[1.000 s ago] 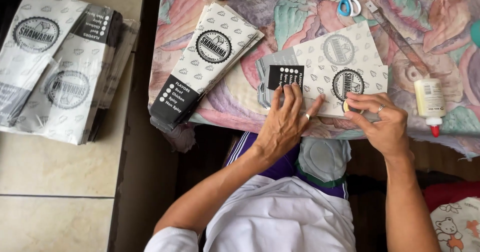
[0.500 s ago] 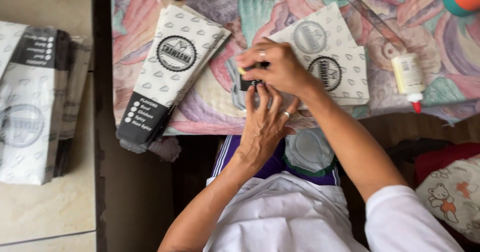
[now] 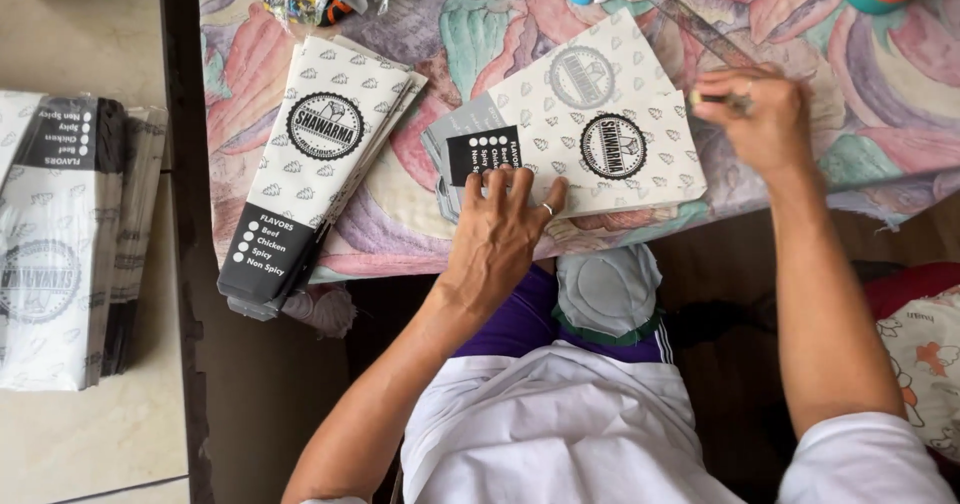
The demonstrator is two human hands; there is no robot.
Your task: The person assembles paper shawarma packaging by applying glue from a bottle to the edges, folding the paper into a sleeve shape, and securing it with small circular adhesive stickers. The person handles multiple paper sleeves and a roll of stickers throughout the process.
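Risk: the printed paper sheet (image 3: 610,114) may slide or crease on the soft patterned cloth (image 3: 420,194), since only the left hand (image 3: 497,239) restrains it, and only at its lower-left edge. Any push from the far side would likely pivot the sheet out of alignment.

Left grip: fingers spread flat, pressing down on the sheet, clamped on nothing. Right hand (image 3: 757,114): grip pinched together on a small slender object (image 3: 722,98), kind not discernible, just off the sheet's upper-right corner. The sheet lies on the tabletop between both hands. A stack of folded bags (image 3: 315,164) lies apart to the left
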